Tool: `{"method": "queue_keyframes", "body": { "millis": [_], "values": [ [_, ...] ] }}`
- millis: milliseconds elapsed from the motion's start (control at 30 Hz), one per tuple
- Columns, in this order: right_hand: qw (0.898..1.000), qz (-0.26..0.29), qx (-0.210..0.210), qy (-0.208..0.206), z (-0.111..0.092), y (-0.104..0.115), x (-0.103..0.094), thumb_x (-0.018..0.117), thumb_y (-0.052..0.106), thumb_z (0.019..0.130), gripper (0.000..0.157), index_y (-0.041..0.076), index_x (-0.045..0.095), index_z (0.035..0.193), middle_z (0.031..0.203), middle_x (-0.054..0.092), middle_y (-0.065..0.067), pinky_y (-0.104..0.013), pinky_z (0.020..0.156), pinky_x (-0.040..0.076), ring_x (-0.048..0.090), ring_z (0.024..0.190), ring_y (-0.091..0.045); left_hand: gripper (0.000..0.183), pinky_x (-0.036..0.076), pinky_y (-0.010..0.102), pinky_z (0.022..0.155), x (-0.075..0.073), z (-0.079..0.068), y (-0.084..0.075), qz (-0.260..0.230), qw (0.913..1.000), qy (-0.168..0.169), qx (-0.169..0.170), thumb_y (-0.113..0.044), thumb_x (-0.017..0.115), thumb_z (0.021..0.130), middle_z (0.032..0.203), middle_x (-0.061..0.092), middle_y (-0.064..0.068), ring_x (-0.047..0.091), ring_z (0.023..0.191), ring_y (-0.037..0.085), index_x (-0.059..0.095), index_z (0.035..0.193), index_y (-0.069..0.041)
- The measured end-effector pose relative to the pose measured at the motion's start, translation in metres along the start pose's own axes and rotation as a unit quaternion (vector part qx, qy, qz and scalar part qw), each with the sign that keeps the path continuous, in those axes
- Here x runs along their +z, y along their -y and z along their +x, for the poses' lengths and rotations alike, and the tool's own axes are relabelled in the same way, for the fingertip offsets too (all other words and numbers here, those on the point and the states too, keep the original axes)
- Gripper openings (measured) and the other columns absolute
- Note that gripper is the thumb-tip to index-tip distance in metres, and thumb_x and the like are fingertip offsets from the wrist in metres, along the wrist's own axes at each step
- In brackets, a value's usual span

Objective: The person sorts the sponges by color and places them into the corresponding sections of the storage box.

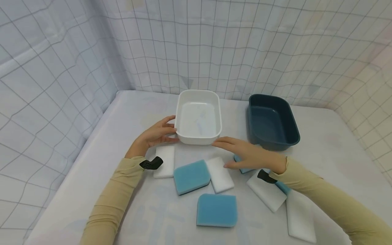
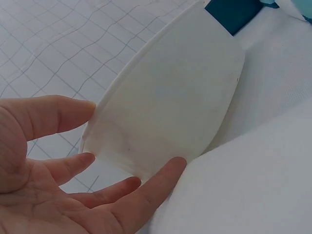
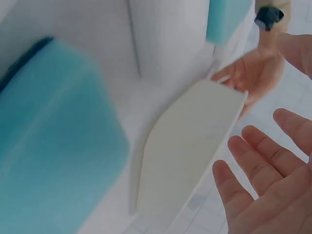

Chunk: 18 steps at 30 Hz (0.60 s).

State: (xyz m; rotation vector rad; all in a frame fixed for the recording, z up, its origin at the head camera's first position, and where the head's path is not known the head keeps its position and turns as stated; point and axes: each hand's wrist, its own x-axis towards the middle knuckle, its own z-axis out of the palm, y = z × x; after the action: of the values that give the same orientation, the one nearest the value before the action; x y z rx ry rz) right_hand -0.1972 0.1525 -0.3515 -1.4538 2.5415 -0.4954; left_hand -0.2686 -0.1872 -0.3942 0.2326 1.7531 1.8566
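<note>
A white rectangular container [image 1: 198,117] stands at the back middle of the table, with bare floor showing inside. Against its left wall rest the fingertips of my left hand [image 1: 158,131], spread and only loosely bent; the left wrist view shows them along the outer wall [image 2: 165,92] and rim. Near the front right corner of the container, my right hand [image 1: 248,152] reaches in with fingers extended and nothing held. In the right wrist view those fingers appear apart from the container wall [image 3: 190,146]. A white sponge block [image 1: 166,161] lies just below my left hand.
A dark blue container [image 1: 269,126] stands at the back right. Blue sponges [image 1: 192,177] [image 1: 217,210] and white blocks [image 1: 219,175] [image 1: 266,190] [image 1: 300,217] lie in front. Another blue sponge [image 1: 246,170] is partly under my right hand. Gridded cloth [image 1: 196,44] hangs behind.
</note>
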Motion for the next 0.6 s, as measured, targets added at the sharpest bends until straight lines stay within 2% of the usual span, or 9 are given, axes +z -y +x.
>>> {"method": "queue_keyframes", "body": {
  "millis": [233,467,600],
  "values": [
    [0.998,0.009,0.013,0.068,0.019,0.01,0.013,0.063,0.037,0.089,0.069,0.018,0.031,0.146,0.149,0.035,-0.006,-0.04,0.107,0.042,0.04,0.135,-0.022,0.071,0.041,0.051,0.105,0.006,0.003,-0.001,-0.001,1.0,0.0,0.0,-0.001,0.042,0.096,0.148,0.024,0.025,0.054,0.108,0.019,0.003,0.152,-0.021],
    [0.995,0.003,-0.046,0.084,0.034,0.018,0.022,0.069,0.031,0.085,0.066,0.01,0.039,0.14,0.142,0.043,-0.007,-0.036,0.108,0.042,0.044,0.13,-0.02,0.071,0.045,0.048,0.102,0.007,0.004,-0.001,0.001,0.9999,-0.017,-0.002,0.0,0.045,0.094,0.143,0.031,0.02,0.055,0.104,0.015,0.009,0.151,-0.022],
    [0.994,0.008,-0.053,0.099,0.04,0.021,0.026,0.07,0.027,0.084,0.06,0.009,0.043,0.135,0.138,0.046,-0.006,-0.034,0.106,0.043,0.047,0.127,-0.019,0.072,0.045,0.048,0.101,0.006,0.004,0.0,-0.002,1.0,-0.009,-0.001,0.001,0.044,0.094,0.144,0.029,0.021,0.056,0.103,0.013,0.007,0.152,-0.021]
  ]
}}
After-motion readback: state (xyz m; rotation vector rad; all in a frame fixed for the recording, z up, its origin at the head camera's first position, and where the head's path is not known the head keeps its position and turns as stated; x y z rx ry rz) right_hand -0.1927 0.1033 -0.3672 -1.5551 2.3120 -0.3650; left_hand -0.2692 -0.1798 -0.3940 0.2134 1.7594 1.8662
